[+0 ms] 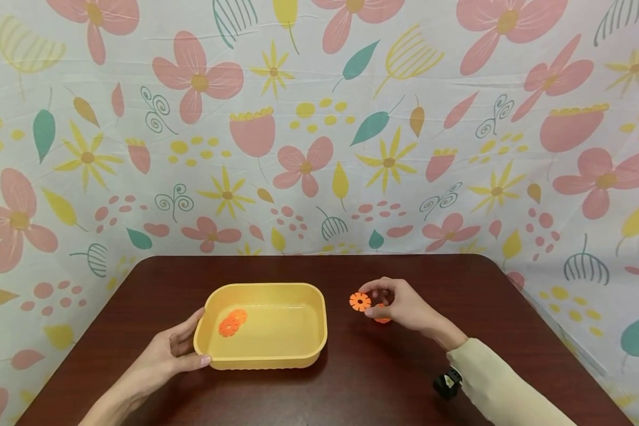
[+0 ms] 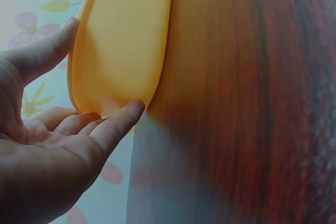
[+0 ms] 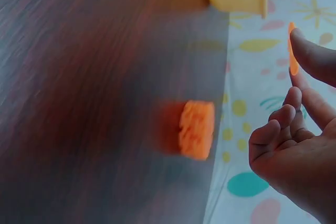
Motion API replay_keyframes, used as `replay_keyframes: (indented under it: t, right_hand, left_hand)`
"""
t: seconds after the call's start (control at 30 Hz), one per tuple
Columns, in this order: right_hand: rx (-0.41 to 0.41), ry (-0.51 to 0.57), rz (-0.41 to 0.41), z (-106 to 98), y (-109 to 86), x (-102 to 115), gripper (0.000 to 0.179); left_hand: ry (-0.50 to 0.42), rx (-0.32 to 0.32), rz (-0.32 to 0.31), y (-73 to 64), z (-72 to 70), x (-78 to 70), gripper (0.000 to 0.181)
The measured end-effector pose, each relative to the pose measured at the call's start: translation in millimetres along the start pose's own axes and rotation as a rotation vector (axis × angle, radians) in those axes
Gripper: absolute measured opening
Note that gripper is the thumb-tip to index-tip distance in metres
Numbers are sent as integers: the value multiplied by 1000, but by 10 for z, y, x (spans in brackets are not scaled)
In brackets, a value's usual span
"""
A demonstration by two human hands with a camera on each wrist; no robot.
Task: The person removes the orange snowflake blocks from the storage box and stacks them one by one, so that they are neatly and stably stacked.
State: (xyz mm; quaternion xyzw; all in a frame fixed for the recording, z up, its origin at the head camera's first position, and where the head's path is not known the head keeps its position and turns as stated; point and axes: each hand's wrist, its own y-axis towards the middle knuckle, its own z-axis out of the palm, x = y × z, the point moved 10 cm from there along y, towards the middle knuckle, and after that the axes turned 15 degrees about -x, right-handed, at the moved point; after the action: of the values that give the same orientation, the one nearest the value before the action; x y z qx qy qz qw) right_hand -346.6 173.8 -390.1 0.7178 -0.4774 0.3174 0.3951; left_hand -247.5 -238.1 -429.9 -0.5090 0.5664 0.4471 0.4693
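Observation:
A yellow plastic tub [image 1: 266,360] stands on the table, with two orange notched discs [image 1: 225,331] overlapping on its floor towards the left. My left hand [image 1: 162,360] holds the tub's left end, thumb at the near corner and fingers around the far side; the left wrist view shows fingers at the tub's wall [image 2: 123,35]. Right of the tub, my right hand [image 1: 402,305] pinches one orange notched disc [image 1: 354,297] between thumb and forefinger, above the table. A stack of orange discs [image 3: 197,129] rests on the table beneath that hand, partly hidden by it in the head view [image 1: 382,320].
The dark red-brown wooden table [image 1: 341,396] has rounded far corners. Behind it hangs a white cloth [image 1: 319,118] printed with flowers and leaves. A black band with a small device [image 1: 447,383] sits at the right sleeve's cuff.

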Motion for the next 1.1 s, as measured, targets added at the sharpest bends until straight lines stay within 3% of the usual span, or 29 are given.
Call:
replay_keyframes:
  t: [0.37, 1.1]
  right_hand:
    - [-46, 0, 37, -224, -102, -358, 37]
    - [-66, -64, 64, -366, -144, -573, 39]
  left_hand:
    - [4, 4, 8, -10, 2, -12, 97]
    - [6, -6, 9, -5, -5, -15, 97]
